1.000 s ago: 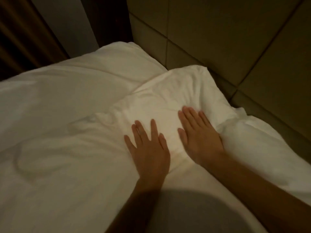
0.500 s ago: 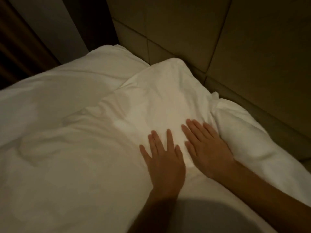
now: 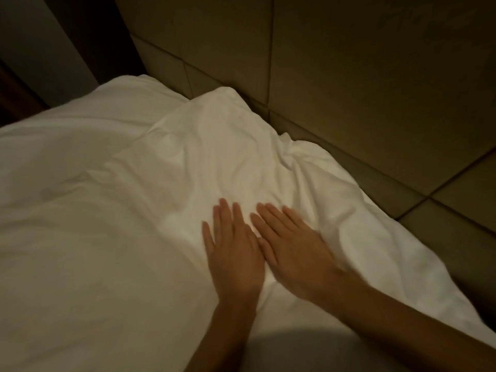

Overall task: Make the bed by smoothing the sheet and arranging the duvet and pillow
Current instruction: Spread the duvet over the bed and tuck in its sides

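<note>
A white duvet covers the bed and fills most of the head view. Its folded, wrinkled upper corner lies by the headboard, raised as if over a pillow that I cannot see. My left hand and my right hand press flat on the duvet side by side, fingers straight and pointing toward the far corner. Creases bunch up just right of my right hand.
A padded, panelled headboard runs along the right and back edge of the bed. At the far left stand a dark wall strip and a curtain. My shadow falls on the duvet at the bottom.
Both hands have slid back along the duvet toward me, staying flat and moving closer together. The camera has shifted, so the headboard fills more of the view.
</note>
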Available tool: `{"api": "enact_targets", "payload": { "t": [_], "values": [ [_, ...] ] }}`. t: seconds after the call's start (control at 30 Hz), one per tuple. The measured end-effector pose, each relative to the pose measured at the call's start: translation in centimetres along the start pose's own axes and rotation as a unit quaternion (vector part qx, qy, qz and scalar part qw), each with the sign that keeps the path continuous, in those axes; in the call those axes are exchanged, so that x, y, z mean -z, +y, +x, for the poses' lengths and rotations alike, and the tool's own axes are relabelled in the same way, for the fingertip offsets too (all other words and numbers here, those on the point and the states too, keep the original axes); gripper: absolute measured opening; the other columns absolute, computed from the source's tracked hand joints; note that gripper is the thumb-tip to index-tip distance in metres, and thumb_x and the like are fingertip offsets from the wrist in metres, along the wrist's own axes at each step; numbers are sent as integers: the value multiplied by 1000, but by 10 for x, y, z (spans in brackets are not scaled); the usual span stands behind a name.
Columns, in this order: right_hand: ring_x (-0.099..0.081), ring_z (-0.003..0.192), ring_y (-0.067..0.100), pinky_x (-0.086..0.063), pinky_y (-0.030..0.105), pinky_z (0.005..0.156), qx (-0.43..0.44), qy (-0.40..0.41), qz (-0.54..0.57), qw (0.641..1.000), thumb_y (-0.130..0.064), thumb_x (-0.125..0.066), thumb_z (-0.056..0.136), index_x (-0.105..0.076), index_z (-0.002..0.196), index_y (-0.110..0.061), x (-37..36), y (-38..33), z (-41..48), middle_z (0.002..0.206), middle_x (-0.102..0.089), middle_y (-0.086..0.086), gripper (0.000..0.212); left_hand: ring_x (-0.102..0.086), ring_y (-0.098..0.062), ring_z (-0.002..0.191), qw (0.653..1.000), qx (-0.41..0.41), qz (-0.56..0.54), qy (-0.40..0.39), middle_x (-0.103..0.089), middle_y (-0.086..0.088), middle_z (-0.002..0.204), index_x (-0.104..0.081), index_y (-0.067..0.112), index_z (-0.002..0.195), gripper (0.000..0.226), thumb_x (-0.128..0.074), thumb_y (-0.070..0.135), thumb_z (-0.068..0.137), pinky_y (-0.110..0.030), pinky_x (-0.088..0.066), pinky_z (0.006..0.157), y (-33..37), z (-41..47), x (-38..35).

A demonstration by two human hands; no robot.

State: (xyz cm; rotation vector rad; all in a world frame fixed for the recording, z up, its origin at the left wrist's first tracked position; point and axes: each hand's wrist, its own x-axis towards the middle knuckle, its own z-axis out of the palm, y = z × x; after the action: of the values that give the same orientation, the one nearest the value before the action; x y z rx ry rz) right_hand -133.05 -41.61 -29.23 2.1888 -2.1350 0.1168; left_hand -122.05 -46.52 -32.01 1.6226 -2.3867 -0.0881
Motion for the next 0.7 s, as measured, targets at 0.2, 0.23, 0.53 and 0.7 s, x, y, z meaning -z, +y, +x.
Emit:
{"api": "enact_targets", "payload": {
  "t": [0.2, 0.23, 0.53, 0.7],
  "values": [
    [-34, 141, 21, -26, 41, 117, -42, -27, -19, 999, -37, -11, 102, -40, 144, -13, -20, 52, 3, 151, -39, 8, 56, -33, -27, 142, 995, -100, -25, -8, -39, -14, 151, -47, 10, 141, 52, -26, 27, 97, -46, -21, 115, 22, -18, -3],
    [-34, 141, 22, -22, 41, 117, -66, -34, -21, 997, -37, -14, 101, -39, 145, -13, -19, 62, 3, 151, -38, 8, 56, -33, -25, 142, 991, -124, -41, -14, -40, -12, 150, -49, 10, 140, 51, -26, 27, 98, -45, -21, 115, 22, -18, -2],
    [-38, 138, 27, -19, 39, 115, -81, 49, 11, 995, -26, -28, 99, -44, 143, -8, 5, 48, -27, 148, -42, 14, 50, -34, -25, 142, 985, -164, -35, -29, -40, -8, 151, -45, 13, 144, 57, -10, 33, 103, -45, -24, 114, 22, -17, -4],
    [-30, 142, 19, -15, 36, 115, -93, 1, 17, 996, -38, -18, 103, -38, 146, -17, -9, 56, -80, 152, -36, 5, 51, -39, -27, 139, 987, -158, -20, -23, -42, -10, 150, -48, 10, 141, 54, -20, 29, 100, -48, -33, 113, 24, -20, -5]
  ]
}}
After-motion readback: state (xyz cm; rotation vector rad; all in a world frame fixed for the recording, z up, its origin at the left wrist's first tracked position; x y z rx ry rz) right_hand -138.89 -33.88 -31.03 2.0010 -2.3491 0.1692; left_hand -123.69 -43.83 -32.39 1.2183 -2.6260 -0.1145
